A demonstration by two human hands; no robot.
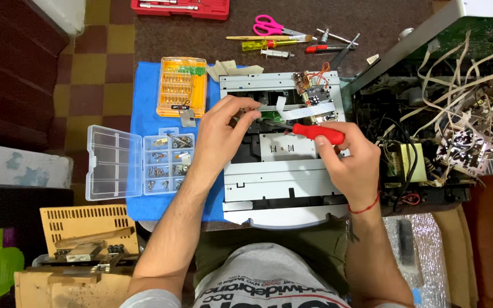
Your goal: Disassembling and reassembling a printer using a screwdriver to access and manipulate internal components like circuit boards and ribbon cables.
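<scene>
A checkered floor carries one blue mat (144, 108), left of the left hand (223, 134), whose fingers pinch a small part on the grey metal chassis (281, 182). The right hand (346, 159) is wrapped around one red-handled screwdriver (318, 133). Left of both: one orange bit case (182, 86) and one clear parts box (138, 162). Beyond them lies one pair of pink scissors (269, 25).

Matt grey metal chassis (281, 182); glossy red plastic screwdriver handle (318, 133); blue cloth mat (144, 114).
</scene>
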